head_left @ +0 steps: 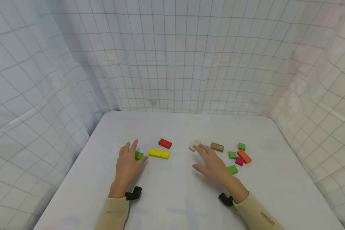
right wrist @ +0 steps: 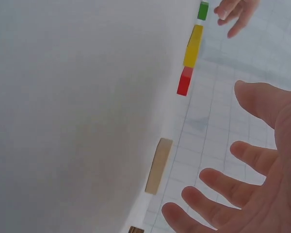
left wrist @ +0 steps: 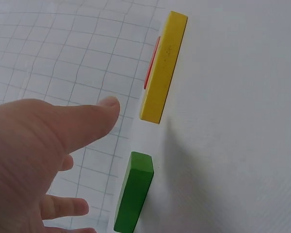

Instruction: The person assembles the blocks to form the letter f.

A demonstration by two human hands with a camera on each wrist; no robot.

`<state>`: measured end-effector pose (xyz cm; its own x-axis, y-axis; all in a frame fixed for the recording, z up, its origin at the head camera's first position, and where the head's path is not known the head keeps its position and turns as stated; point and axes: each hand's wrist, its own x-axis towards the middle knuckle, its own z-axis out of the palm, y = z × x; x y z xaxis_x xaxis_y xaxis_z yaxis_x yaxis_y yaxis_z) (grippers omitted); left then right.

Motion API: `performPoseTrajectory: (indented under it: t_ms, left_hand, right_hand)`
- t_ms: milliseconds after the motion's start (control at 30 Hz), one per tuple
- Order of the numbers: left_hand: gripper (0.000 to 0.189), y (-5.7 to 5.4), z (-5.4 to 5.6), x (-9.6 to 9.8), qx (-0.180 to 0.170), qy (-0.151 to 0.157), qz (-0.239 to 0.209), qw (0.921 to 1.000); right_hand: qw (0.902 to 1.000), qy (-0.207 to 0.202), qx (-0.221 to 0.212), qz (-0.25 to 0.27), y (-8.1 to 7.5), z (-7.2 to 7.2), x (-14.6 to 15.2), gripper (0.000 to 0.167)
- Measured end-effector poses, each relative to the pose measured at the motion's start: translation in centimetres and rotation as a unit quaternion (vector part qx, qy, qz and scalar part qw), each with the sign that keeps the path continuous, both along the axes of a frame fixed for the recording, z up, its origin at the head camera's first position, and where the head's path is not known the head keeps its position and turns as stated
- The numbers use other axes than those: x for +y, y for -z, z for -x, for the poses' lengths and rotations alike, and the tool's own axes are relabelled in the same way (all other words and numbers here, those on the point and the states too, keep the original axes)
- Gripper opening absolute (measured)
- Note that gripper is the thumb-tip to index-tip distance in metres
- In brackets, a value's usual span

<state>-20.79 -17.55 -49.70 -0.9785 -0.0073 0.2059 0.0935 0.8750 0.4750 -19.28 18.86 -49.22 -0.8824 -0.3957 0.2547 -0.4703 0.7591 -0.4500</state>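
Note:
My left hand hovers with fingers spread over a green block, which it partly covers in the head view. Just right of its thumb lies a long yellow block, with a red block behind it. On the other side, my right hand has its fingers extended and parted, holding nothing. Its fingertips overlap the near edge of a pale wooden block in the head view. The right wrist view shows that pale block apart from the fingers. A brown block lies beyond the right hand.
Right of the right hand are an orange block, a magenta block and several small green blocks. One more green block is partly behind the hand. White gridded sheets enclose the white table on three sides.

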Motion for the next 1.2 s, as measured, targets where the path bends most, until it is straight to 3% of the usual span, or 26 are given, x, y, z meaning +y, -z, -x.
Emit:
performPoseTrajectory:
  t_ms: [333,567,800,1000,1200]
  left_hand:
    - [0.081,-0.2,0.1,-0.1,-0.051,-0.049,-0.035,0.9969]
    - [0.075,0.1,0.1,-0.2,-0.044,-0.073,-0.023,0.9961]
    - [0.065,0.5,0.0,-0.4,-0.024,-0.096,-0.031,0.9946]
    - [0.066,0.3,0.4,-0.7,-0.032,-0.091,-0.056,0.9937]
    - [0.070,0.3,0.4,-0.4,-0.023,-0.055,-0.085,0.9946]
  right_hand:
    - [0.9962,-0.053,-0.063,0.028,0.0,1.4,-4.1,0.065]
    - [0.9919,-0.088,-0.071,0.057,0.1,2.0,-6.3,0.062]
    - [0.9900,-0.096,-0.087,0.056,0.3,2.4,-7.7,0.055]
    - [0.9850,-0.109,-0.108,0.079,0.4,2.6,-8.7,0.051]
    - [0.9825,-0.108,-0.124,0.087,0.3,2.5,-9.3,0.050]
